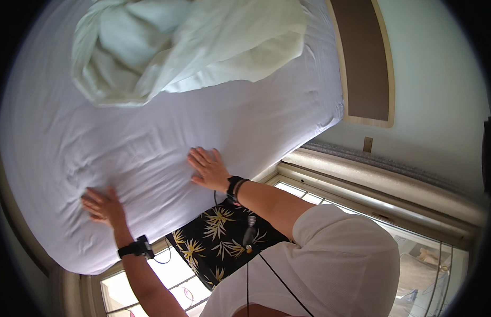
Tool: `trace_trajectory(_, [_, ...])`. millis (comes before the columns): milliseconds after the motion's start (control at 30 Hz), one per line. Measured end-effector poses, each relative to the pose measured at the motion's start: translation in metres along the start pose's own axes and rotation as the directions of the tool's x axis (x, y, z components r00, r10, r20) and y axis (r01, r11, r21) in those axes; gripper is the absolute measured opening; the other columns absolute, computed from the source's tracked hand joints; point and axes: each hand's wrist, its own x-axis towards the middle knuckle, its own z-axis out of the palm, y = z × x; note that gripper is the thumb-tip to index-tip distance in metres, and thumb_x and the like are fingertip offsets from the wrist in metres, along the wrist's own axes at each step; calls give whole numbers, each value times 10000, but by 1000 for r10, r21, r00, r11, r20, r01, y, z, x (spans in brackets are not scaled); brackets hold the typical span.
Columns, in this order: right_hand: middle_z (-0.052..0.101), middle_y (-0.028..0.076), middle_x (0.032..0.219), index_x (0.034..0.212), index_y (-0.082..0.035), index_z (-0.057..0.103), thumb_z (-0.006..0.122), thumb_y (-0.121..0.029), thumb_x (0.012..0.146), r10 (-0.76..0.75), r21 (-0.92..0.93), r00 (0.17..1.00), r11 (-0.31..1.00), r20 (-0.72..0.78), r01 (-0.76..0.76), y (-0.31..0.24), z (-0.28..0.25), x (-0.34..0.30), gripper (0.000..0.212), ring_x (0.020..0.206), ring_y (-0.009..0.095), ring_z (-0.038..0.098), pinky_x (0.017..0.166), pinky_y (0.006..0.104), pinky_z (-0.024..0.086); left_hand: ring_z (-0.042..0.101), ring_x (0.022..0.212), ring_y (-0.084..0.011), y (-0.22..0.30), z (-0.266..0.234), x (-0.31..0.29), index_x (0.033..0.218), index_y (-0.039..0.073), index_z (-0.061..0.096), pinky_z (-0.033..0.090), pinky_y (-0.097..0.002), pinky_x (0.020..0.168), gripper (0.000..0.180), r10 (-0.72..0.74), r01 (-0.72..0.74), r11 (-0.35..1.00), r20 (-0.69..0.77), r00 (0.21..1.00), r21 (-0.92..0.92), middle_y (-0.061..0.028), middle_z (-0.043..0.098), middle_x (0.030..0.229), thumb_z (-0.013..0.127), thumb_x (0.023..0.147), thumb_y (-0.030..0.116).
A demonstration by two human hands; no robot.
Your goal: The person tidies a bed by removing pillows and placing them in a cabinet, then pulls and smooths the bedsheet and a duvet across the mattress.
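Both my palms rest on a pale lavender fitted sheet [166,127] that covers a mattress. My left hand [104,207] lies on the sheet toward the near left side, fingers extended and spread, nothing in it. Farther to the right, my right hand [209,168] presses on the sheet near the mattress edge, its fingers also stretched out and holding nothing. Wrinkles run across the fabric around and between the hands. A bunched pale green blanket or quilt [224,53] is heaped on the far part of the bed, apart from both hands.
A headboard [366,58] with a brown panel and light wooden frame stands at the right, against a pale wall [425,68]. Windows [177,274] with a wide ledge are along the near side. Dark straps with cables circle my wrists, and a cable hangs at my chest.
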Motion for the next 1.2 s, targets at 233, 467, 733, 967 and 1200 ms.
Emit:
trace_trajectory(233, [439,111,1166,1201,-76,354,547,-197,762,212,506,954,859,-214,-77,89,-61,-16,495,1001,269,483,807,345,411,25,1244,-393,88,-61,-52,1315,52,73,133,-562,940,874,307,-276,943,164,938,-187,-234,38,1346,458,719,563])
trace_trajectory(467, [366,181,1219,1221,-58,309,583,-138,706,237,421,443,823,-865,381,155,-332,102,589,787,287,560,623,341,475,397,1104,-299,53,-93,-57,1162,4,407,321,-381,903,519,343,-192,798,168,924,-571,-199,411,1185,527,779,334])
trace_trajectory(733, [540,97,703,755,-68,531,493,-72,691,-96,-1,807,993,-583,117,172,-297,133,75,661,287,550,561,373,441,565,848,-267,112,-214,-163,1049,-1,510,444,-325,725,319,404,-257,490,-45,914,-833,-170,575,938,565,754,106])
trace_trajectory(967, [491,122,625,756,-61,463,486,-89,733,138,472,835,867,-532,158,201,-207,-111,43,560,322,503,488,401,397,528,888,-317,81,-407,-212,1012,-14,516,332,-442,875,312,504,-514,540,-233,831,-667,-156,571,946,559,708,45])
trace_trajectory(1200, [594,147,746,787,-54,606,502,-259,698,-169,414,917,910,363,4,167,-99,-225,246,709,311,571,633,399,452,561,812,-283,64,-540,-236,1011,3,505,335,-431,865,353,700,-847,287,-506,504,-448,-160,584,882,518,785,273])
